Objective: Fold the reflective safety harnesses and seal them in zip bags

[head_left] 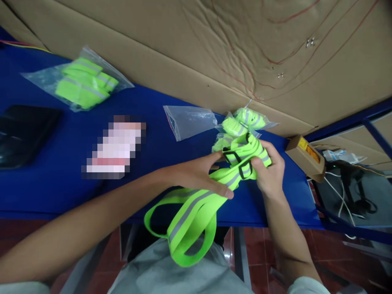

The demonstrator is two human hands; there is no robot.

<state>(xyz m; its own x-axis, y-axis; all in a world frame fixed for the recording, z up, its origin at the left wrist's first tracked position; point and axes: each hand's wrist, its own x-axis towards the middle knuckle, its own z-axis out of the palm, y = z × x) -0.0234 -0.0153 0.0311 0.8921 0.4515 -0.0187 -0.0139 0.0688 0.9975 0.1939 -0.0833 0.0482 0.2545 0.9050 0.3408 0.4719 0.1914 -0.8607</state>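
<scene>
A neon green strap bundle (196, 212) with grey reflective stripes and black buckles is held over the blue table's front edge. Its long loops hang down toward my lap. My right hand (271, 171) grips the folded end beside the buckles, thumb on top. Around the straps just left of the buckles is my left hand (203, 173), its thumb across the front and its other fingers partly hidden behind. Beyond the bundle sit clear bags of folded green straps (249, 118). An empty clear zip bag (191, 122) lies flat to their left.
Another bag of green straps (87, 83) lies at the back left of the blue table (147, 104). A black object (27, 132) and a blurred-out pale item (116, 147) are on the left. An open cardboard box (306, 157) stands at the right, near cables. Cardboard lines the back.
</scene>
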